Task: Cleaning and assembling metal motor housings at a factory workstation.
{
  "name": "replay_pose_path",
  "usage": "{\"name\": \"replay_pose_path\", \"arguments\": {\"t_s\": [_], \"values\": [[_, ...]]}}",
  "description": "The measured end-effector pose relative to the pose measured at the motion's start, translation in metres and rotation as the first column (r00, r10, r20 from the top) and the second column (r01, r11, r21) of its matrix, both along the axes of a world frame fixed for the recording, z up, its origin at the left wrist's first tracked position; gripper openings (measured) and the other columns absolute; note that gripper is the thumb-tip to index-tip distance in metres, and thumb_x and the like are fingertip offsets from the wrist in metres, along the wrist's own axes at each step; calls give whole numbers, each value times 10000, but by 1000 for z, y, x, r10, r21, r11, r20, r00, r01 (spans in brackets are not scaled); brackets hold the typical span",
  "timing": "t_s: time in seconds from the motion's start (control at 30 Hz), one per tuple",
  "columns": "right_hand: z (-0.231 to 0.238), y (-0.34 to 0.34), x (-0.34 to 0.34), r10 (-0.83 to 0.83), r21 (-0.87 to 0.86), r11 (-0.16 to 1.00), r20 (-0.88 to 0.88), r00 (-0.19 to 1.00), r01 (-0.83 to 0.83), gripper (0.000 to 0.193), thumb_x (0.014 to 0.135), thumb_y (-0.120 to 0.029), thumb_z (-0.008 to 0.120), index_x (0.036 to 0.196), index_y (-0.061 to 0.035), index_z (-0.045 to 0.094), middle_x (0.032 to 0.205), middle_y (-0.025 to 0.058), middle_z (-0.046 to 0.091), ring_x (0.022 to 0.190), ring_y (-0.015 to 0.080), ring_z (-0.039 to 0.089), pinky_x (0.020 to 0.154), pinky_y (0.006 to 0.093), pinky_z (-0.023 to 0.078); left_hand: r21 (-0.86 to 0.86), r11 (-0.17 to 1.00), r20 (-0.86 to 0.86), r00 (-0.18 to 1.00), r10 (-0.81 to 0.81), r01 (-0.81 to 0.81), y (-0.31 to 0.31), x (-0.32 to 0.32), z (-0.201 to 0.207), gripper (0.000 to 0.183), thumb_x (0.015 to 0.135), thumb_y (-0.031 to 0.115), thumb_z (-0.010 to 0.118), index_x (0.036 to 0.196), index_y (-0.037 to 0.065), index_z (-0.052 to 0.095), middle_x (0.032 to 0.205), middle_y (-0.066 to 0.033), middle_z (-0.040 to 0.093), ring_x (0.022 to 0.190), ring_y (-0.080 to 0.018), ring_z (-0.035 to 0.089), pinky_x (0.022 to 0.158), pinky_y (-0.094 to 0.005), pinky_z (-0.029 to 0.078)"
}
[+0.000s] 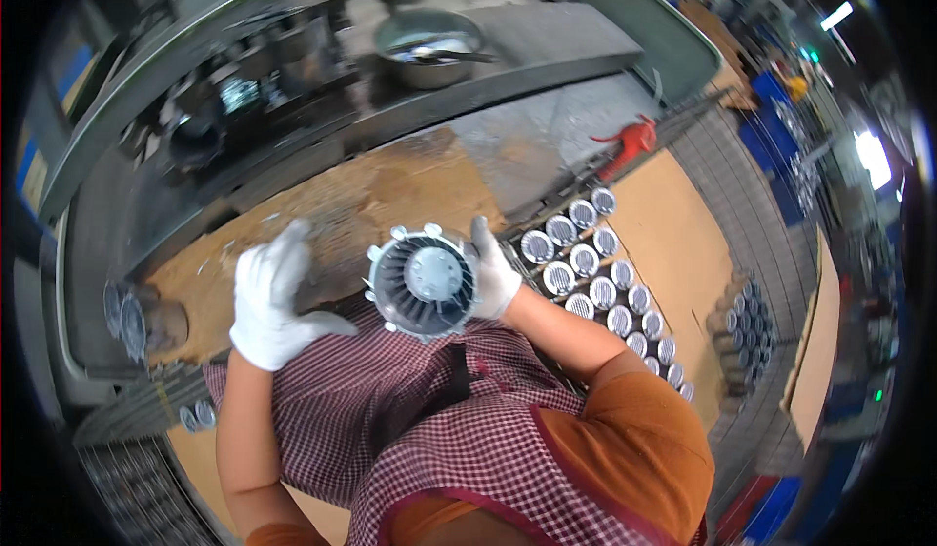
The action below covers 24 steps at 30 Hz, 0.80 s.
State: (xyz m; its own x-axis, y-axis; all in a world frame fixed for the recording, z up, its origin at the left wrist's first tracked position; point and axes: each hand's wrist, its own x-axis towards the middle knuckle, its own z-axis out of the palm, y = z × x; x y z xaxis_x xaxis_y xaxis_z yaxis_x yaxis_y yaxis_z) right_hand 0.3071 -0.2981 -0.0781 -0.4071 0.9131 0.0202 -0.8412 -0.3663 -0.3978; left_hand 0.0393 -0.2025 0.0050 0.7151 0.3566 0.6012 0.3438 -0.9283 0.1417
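Note:
A round grey metal housing [432, 275] with radial fins around a central hub and small lugs along its rim is held up in front of my apron. My white-gloved right hand [495, 278] grips it from the right side; part of that hand is hidden behind the rim. To the left of the housing, apart from it, my gloved left hand [277, 302] is raised with its thumb stretched out and nothing in it. Its fingertips are slightly blurred.
Rows of metal cylinders [603, 292] stand on cardboard at the right, beside a red-handled tool [630, 144]. A metal bowl [429, 48] with a utensil sits on the machine ledge ahead. Several cylindrical parts [146, 322] rest at far left, and more cylinders [744, 331] at far right.

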Motion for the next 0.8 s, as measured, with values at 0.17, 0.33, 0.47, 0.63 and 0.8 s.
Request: {"name": "replay_pose_path", "arguments": {"t_s": [0.17, 0.33, 0.47, 0.63, 0.8], "values": [[-17, -91, 97, -203, -52, 975, 194, 960, 217, 854, 834, -491, 618, 1483, -44, 290, 1495, 139, 379, 1333, 282, 420, 1124, 477, 286, 24, 998, -126, 991, 53, -50, 2, 9, -9, 914, 692, 601, 689, 1366, 32, 447, 1303, -169, 564, 1082, -331, 581, 875, -422, 424], [-74, -190, 200, -354, -373, 778, 404, 843, 505, 639, 799, -293, 690, 1347, -61, 458, 1277, 131, 578, 1156, 308, 572, 927, 543, 498, 12, 999, -193, 980, 45, -43, 4, 34, -19, 672, 800, 416, 705, 1309, 28, 495, 1276, -175, 575, 1071, -338, 579, 887, -434, 420], [-79, -212, 259, -425, -320, 436, 751, 506, 841, 508, 747, -246, 718, 1215, -118, 568, 1042, 73, 639, 878, 211, 619, 667, 421, 533, -113, 990, -289, 951, -112, 82, -19, 123, 8, 595, 733, 224, 765, 1256, 35, 552, 1264, -175, 582, 1070, -342, 567, 926, -429, 415], [-119, -188, 353, -128, -68, 111, 988, 82, 992, 684, 627, -302, 794, 1223, -134, 504, 1056, 111, 606, 891, 221, 615, 632, 408, 520, -250, 954, -208, 953, -221, 166, -26, 280, 9, 626, 807, 410, 669, 1308, 60, 533, 1240, -213, 580, 1035, -380, 605, 909, -444, 472], [-128, -149, 389, 560, 220, 240, 765, -319, 946, 839, 629, -412, 807, 1354, -183, 450, 1249, 184, 521, 1086, 328, 591, 867, 446, 524, -581, 808, -304, 947, -107, -96, -26, 376, -39, 590, 889, 497, 570, 1281, 60, 506, 1097, -217, 650, 989, -384, 627, 901, -445, 474]]}}
